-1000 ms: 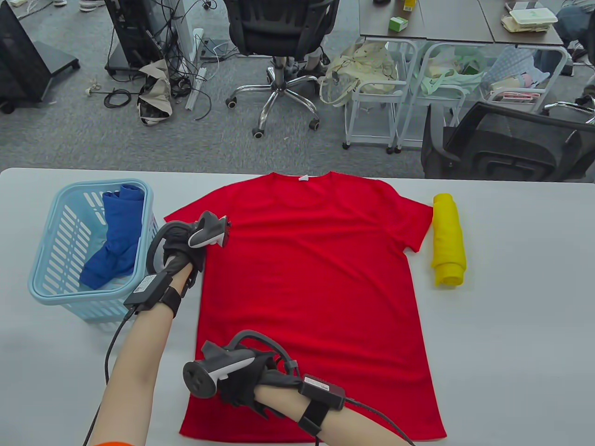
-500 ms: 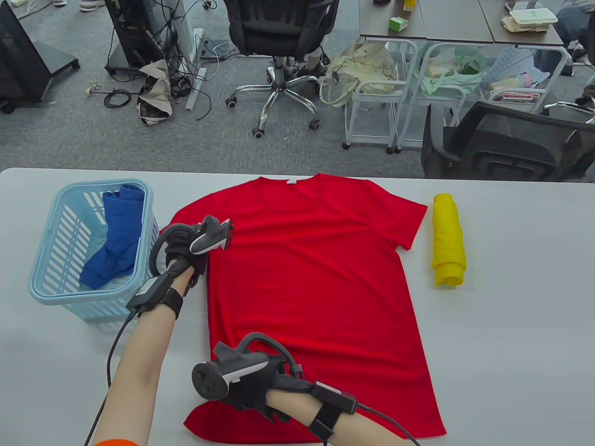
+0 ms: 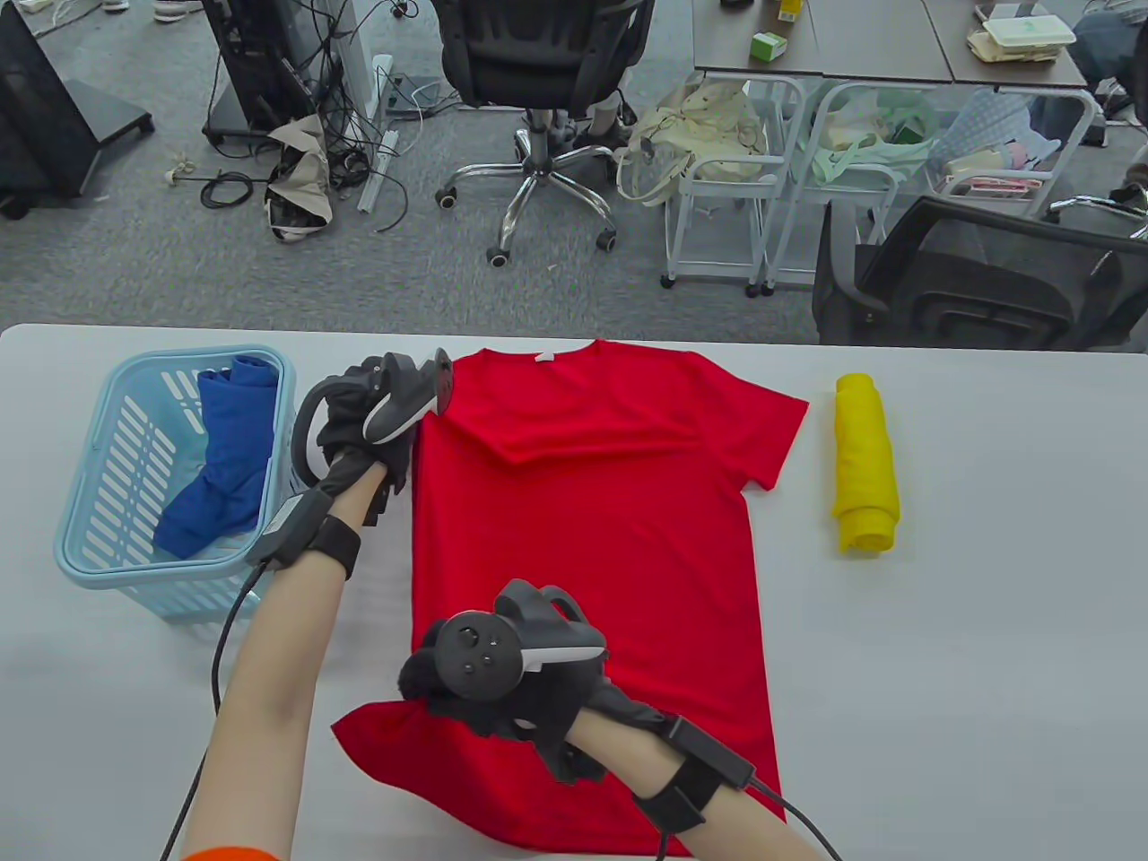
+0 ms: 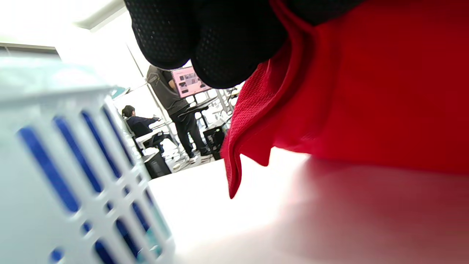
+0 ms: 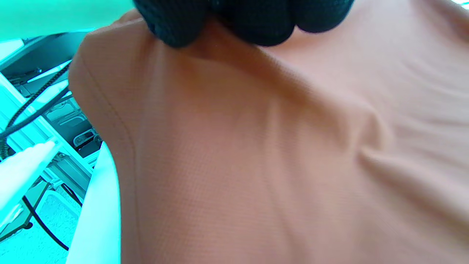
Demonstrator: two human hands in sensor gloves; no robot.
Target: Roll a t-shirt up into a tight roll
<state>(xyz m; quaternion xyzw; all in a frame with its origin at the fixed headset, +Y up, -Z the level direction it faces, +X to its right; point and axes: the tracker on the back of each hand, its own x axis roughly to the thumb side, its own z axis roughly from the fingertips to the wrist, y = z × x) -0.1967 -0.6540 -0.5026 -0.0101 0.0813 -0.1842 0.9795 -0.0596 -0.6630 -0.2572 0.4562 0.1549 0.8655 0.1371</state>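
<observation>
The left hand's fingers [image 4: 220, 44] pinch the left sleeve edge of the red t-shirt [image 3: 592, 538], lifting a fold of fabric off the table [image 3: 969, 628]. The left hand [image 3: 363, 430] sits at the shirt's upper left, just beside the light blue basket [image 3: 85, 556], which holds a blue garment [image 3: 224, 457]. The right hand's fingers [image 5: 234, 18] grip the shirt's lower left portion, bunching the cloth; the right hand [image 3: 511, 691] hovers over that raised hem. The shirt lies across the table's middle, collar away from the person. A yellow rolled garment [image 3: 865, 462] rests to its right, apart from it.
</observation>
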